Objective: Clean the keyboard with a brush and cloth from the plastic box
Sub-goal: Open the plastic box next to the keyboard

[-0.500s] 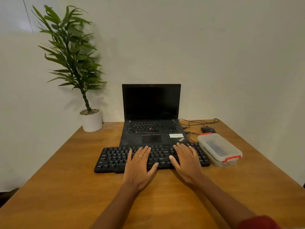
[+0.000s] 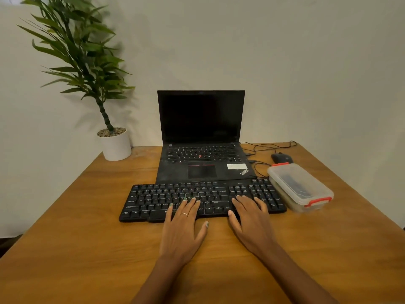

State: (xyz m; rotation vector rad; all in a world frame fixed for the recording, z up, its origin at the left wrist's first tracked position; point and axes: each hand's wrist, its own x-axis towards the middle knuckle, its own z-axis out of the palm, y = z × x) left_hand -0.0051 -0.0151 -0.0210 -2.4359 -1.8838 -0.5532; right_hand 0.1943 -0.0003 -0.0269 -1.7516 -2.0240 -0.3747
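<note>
At the far left we saw a potted plant [image 2: 87, 69] in a white pot [image 2: 116, 145], standing on the back corner of the wooden table [image 2: 65, 249]; its upper leaves were cut off by the top edge of the view. The table was pushed against a plain pale wall [image 2: 306, 62].

In the middle lay the black keyboard [image 2: 153, 200], flat on the table and just in front of an open laptop [image 2: 200, 137] with a dark screen. We could make out letters on the keys only as small blurs. Our left hand [image 2: 182, 229] rested with straight, spread fingers on the lower keys near the middle, a ring on one finger, holding nothing. Our right hand [image 2: 252, 220] lay the same way, fingers flat on the keys toward the right end, the two hands apart. Both hands hid the keys beneath them.

On the laptop's palm rest we read "ThinkPad" beside a white sticker [image 2: 236, 166] whose print was too small to read.

To the right, touching the keyboard's end, stood the clear plastic box [image 2: 300, 187], lid on, with red clips. Something dark showed through the lid, but we could not tell what it was. Behind it sat a black mouse [image 2: 281, 158] and thin cables [image 2: 267, 147].
</note>
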